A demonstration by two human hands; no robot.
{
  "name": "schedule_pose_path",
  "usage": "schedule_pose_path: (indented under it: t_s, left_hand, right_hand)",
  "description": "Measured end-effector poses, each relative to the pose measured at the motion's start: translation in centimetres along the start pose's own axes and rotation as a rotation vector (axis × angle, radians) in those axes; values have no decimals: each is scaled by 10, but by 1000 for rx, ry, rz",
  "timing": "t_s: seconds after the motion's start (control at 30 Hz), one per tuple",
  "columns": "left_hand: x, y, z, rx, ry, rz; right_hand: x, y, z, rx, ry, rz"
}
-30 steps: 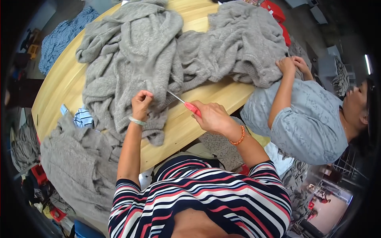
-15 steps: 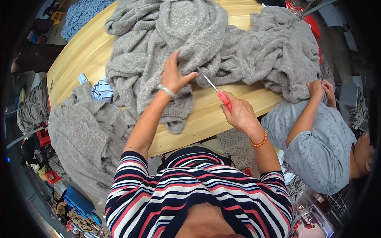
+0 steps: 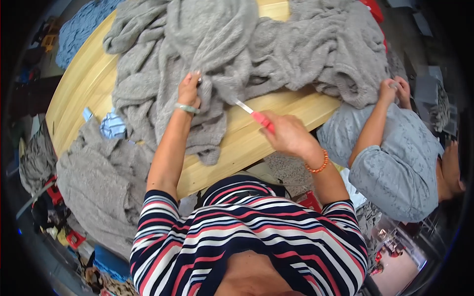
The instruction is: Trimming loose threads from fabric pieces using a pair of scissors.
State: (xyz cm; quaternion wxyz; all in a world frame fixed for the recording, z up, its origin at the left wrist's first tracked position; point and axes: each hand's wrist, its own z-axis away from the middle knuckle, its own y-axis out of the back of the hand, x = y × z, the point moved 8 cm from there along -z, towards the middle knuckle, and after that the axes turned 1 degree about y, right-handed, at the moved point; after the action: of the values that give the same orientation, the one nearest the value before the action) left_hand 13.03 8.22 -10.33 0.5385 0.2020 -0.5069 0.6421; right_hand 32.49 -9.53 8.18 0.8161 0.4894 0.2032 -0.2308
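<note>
My right hand (image 3: 291,134) is wrapped round the red handle of a tool (image 3: 260,120) with a slim metal shaft. Its kind is not clear, since the far end is hidden in the knit. The shaft points into a grey knitted garment (image 3: 232,89) heaped on the table. To its left, my left hand (image 3: 189,89) pinches a fold of this grey knit, fingers closed. A small dark spot shows at the fingertips, too small to name.
The pale wooden table (image 3: 81,79) curves at its edge. More grey knitwear (image 3: 103,172) hangs over its left side, near a blue-and-white striped cloth (image 3: 113,125). On the right a co-worker in a light blue top (image 3: 395,163) handles the heap's right end. Blue fabric (image 3: 81,29) lies beyond.
My left hand has gone from spread fingers to a closed pinch on the knit. My right hand and the tool have shifted slightly left, the tip now in the cloth. The view has shifted too.
</note>
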Motion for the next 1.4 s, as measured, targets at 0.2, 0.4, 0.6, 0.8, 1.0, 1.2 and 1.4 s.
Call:
schedule_pose_path:
  t_s: [0.2,0.4,0.6,0.8,1.0,1.2,1.4]
  left_hand:
    - [26,-45,79,0,-356,-1167]
    - [-13,-30,85,20,-455,-1422]
    - [21,-64,72,-83,160,320]
    - [-1,-45,32,54,295,586]
    - [-32,-44,31,-245,416,637]
    - [138,-82,104,-247,-272,-78]
    - [333,32,208,-290,-903,-642]
  right_hand:
    - [18,11,7,113,-4,-4]
    - [13,-1,21,69,-33,41]
    - [-6,-11,44,-19,39,-33]
    - [-9,-7,43,52,31,34]
    - [-10,4,44,131,69,-18]
    - [49,33,36,520,-63,-310]
    - [43,48,23,535,-9,-337]
